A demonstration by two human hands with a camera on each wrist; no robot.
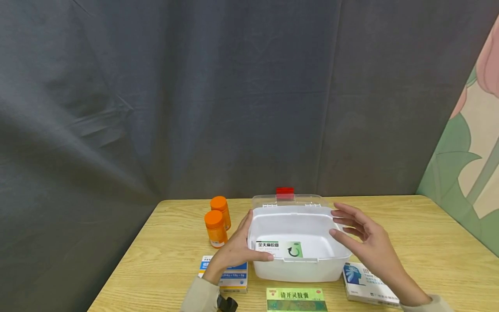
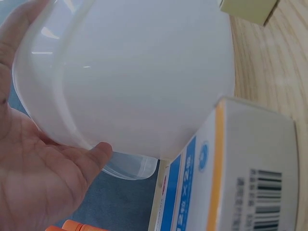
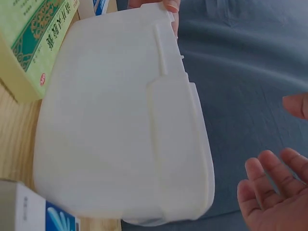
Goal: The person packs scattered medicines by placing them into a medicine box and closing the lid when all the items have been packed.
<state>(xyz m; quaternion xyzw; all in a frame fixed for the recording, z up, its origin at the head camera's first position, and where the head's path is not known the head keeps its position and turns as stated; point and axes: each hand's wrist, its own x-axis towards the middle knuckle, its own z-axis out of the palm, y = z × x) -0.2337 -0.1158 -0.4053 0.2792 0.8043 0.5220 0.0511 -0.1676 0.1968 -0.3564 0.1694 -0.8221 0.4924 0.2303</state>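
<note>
A white plastic storage box (image 1: 302,271) stands on the table with its clear lid (image 1: 308,200) swung back behind it. Inside, near the front left, is a white and green medicine carton (image 1: 280,248). My left hand (image 1: 235,249) grips the box's left end, thumb over the front rim and fingers along the side; the left wrist view shows the palm (image 2: 38,178) near its wall. By the right rim hovers my right hand (image 1: 368,242), fingers spread and slightly bent. In the right wrist view that hand (image 3: 276,202) is apart from the box and holds nothing.
Two orange bottles (image 1: 215,229) stand behind the left hand. A blue and white carton (image 1: 235,277) lies under the left wrist. A green carton (image 1: 296,300) lies in front of the box, and another white carton (image 1: 368,286) lies beneath the right forearm. A dark curtain (image 1: 241,99) hangs behind.
</note>
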